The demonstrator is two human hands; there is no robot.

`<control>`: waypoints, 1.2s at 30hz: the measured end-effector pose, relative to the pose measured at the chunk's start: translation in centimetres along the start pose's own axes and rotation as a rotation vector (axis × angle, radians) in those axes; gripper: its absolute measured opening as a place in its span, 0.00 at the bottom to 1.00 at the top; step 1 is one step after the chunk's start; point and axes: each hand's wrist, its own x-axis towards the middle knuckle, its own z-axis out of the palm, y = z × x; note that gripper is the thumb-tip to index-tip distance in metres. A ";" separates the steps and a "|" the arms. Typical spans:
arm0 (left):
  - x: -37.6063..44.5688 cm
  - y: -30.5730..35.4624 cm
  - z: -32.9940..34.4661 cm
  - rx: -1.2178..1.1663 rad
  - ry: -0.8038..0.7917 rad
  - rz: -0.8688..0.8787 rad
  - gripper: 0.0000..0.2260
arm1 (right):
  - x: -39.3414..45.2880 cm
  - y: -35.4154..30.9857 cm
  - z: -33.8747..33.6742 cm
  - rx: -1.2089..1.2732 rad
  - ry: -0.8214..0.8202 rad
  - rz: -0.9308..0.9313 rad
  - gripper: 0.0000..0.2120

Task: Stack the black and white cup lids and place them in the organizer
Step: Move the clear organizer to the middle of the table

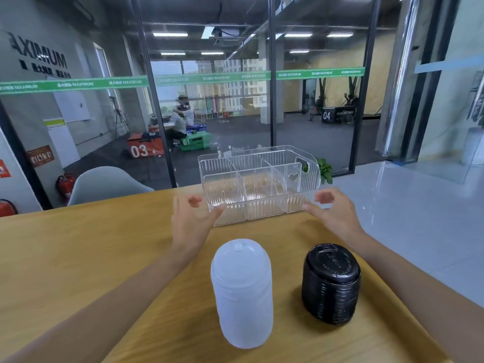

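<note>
With both stacks built, white lids [242, 302] near left and black lids [331, 284] near right, the left hand [190, 221] and right hand [334, 214], fingers spread and gripping nothing, should steady the far organizer [258, 184] squarely before loading.
</note>
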 end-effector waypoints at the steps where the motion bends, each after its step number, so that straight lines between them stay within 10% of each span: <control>1: 0.0 -0.3 0.2 0.002 -0.003 -0.041 0.31 | 0.3 0.3 0.3 -0.010 0.024 0.041 0.25; 7: 0.4 -2.5 2.1 -0.026 -0.179 -0.086 0.56 | 2.4 1.1 2.2 0.062 -0.020 0.208 0.53; 10: 0.4 -2.7 2.3 -0.123 -0.313 -0.032 0.48 | 3.2 1.1 2.8 0.076 -0.083 0.220 0.58; 22: 0.7 -3.5 2.1 -0.150 -0.347 -0.105 0.47 | 3.1 2.2 2.8 0.162 -0.033 0.213 0.37; 36: 3.3 -7.5 3.1 0.045 -0.229 -0.091 0.52 | 1.3 0.6 1.7 0.047 -0.135 0.083 0.43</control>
